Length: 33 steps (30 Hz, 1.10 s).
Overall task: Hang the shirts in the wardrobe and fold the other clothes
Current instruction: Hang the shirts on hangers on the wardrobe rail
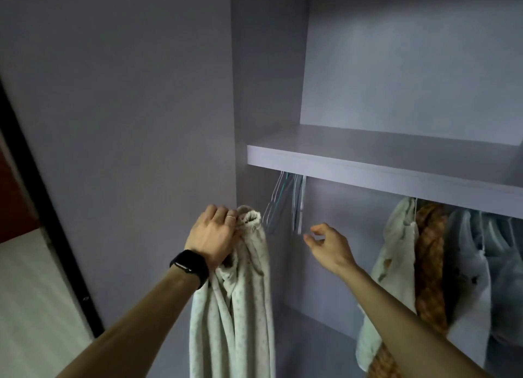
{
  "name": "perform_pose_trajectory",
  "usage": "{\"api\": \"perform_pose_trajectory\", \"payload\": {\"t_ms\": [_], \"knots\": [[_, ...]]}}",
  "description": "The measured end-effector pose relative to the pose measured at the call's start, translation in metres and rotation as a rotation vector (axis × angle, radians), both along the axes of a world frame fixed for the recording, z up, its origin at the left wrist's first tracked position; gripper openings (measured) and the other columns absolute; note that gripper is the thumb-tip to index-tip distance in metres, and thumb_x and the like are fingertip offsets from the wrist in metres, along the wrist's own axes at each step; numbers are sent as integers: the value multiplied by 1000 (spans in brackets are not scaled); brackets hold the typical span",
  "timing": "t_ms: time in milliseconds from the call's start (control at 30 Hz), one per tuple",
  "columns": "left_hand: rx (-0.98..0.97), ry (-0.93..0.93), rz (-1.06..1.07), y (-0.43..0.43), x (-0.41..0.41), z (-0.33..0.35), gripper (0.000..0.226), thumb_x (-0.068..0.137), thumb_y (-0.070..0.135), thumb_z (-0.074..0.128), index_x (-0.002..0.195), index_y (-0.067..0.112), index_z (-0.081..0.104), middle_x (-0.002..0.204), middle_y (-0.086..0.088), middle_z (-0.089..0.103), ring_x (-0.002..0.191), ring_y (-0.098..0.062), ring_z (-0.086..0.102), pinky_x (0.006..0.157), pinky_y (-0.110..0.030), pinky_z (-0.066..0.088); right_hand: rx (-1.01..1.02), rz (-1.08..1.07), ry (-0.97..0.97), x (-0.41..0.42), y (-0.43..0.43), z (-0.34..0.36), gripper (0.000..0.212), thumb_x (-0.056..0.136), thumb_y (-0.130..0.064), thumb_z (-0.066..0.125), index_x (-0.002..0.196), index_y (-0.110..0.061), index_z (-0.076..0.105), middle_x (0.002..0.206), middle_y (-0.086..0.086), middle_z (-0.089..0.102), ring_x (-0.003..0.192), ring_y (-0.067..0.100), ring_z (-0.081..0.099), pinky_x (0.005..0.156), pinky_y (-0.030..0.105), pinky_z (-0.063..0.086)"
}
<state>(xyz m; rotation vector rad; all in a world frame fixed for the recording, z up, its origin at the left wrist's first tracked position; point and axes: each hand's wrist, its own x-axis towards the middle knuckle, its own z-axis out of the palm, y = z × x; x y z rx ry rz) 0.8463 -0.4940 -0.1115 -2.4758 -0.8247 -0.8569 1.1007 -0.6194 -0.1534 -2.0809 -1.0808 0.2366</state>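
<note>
light: dim, bluish | blur: hangers (285,205) smeared, hung clothes (441,264) soft | edges: wide-angle bowing

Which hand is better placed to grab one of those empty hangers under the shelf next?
Right. The right hand is free, fingers loosely curled, close beside the thin empty hangers; the left hand is gripping the cream speckled garment.

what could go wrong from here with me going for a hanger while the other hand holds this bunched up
1. The empty hangers hang packed close together, so the right hand may snag or drag off several at once.
2. The left hand grips the cream garment only at its bunched top. Most of it dangles, so it may slip or be awkward to open onto a hanger.
</note>
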Motion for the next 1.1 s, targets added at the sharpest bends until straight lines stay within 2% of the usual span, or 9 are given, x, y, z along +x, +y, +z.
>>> {"api": "perform_pose_trajectory", "payload": {"t_ms": [67,167,233,300,500,733,833,1000,1100], "knots": [[241,7,66,27,-2,-13,23,81,14,52,94,3,68,80,-11,59,77,-32,49,68,-42,44,-17,-29,-7,14,28,-17,36,93,-41,64,123,-20,62,128,4,65,114,25,62,99,33,48],[422,22,151,57,-7,-27,14,82,7,60,96,4,61,86,-14,55,87,-36,50,87,-57,41,-39,-77,-27,32,67,-38,43,94,-41,62,130,-17,57,135,8,58,120,30,58,101,36,47],[429,70,181,68,-10,-38,19,86,14,63,104,7,59,110,-19,60,118,-49,50,104,-76,22,-43,-121,-54,40,89,-50,46,96,-42,58,133,-14,53,138,11,55,123,34,55,101,39,47],[386,105,168,78,-12,-47,25,90,25,61,108,9,59,140,-23,52,137,-61,29,105,-83,0,-39,-163,-87,47,110,-57,48,99,-42,52,134,-9,50,137,16,55,123,38,55,97,41,49],[474,89,207,102,-10,-69,45,94,50,56,111,8,60,149,-25,45,139,-65,18,104,-83,-3,21,-291,9,64,157,-81,45,105,-40,40,127,-4,55,126,22,62,113,40,59,86,37,47],[641,82,214,111,-11,-73,52,99,53,41,119,5,49,146,-15,52,143,-61,14,104,-79,-13,254,-274,164,80,175,-98,27,91,-32,66,86,-6,75,85,9,73,79,28,65,81,31,56],[638,76,210,114,-10,-76,51,99,54,41,119,7,43,145,-14,53,143,-60,15,104,-79,-13,400,-251,373,76,175,-95,19,84,-26,78,83,-7,76,70,4,69,60,16,62,61,26,53],[609,59,174,111,-9,-76,51,99,49,33,116,6,56,145,-17,52,141,-63,15,104,-80,-15,311,-283,311,68,173,-78,21,83,-27,76,68,-14,70,74,5,72,63,19,62,62,31,54],[604,69,180,107,-7,-73,50,99,49,33,117,9,57,148,-17,49,141,-63,13,103,-80,-17,332,-240,353,66,173,-68,13,85,-26,76,79,-16,72,79,3,73,58,16,57,50,25,45]]}}
